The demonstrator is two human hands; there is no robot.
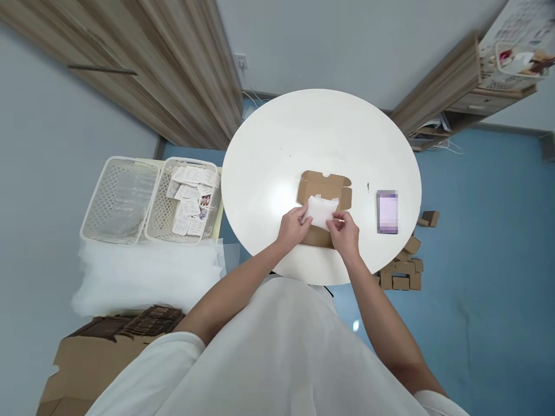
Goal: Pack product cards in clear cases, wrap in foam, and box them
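Observation:
Between my two hands is a small white packet [319, 211], which looks wrapped in thin foam sheet; what is inside is hidden. My left hand [293, 226] grips its left edge, thumb on top. At its right edge, my right hand [344, 231] pinches the wrapping between thumb and fingers. Directly beneath the packet lies an unfolded brown cardboard box [326, 184], its lid flap spread away from me and its near part partly covered by the packet and my hands. All of this is over the white oval table [269, 150].
A phone-like object [387, 212] with a blurred screen lies at the table's right. Left stand a basket of clear bags [125, 199] and a basket of printed cards [191, 199], above stacked white foam sheets [143, 274] and flat cardboard [99, 358]. Small brown boxes [401, 274] sit on the floor.

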